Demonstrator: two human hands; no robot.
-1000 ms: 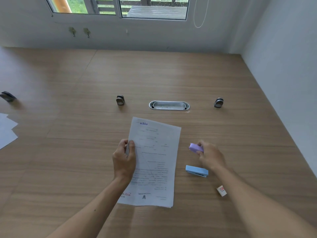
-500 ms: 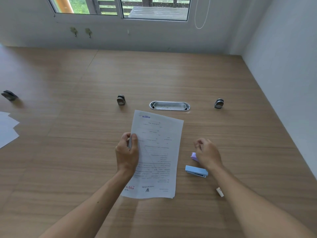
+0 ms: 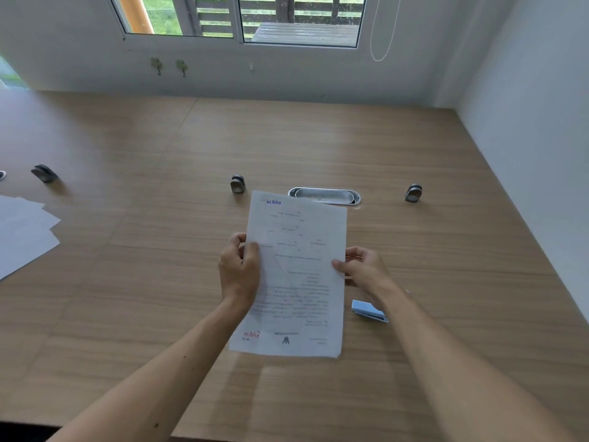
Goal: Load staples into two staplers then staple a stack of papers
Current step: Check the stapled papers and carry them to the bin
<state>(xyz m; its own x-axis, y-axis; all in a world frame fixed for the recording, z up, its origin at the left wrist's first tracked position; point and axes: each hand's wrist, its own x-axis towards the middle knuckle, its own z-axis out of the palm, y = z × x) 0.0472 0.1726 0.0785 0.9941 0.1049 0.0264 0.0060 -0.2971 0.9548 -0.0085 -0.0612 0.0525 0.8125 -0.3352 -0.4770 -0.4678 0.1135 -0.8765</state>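
Loose white sheets [image 3: 22, 231] lie at the table's [image 3: 446, 250] far left. Left hand [image 3: 239, 269] pinches the left edge of the paper stack [image 3: 298, 275], thumb on top; white pages, faint print, red logo at the bottom, held above mid-table. Right hand [image 3: 363, 269] grips the stack's right edge. Blue stapler [image 3: 369, 311] lies just beside, under the right wrist. Metal tray [image 3: 325, 196] behind the stack; contents unclear.

Printed paper stack [image 3: 299, 275] held upright-tilted above table; light-blue stapler [image 3: 368, 311] lies right.
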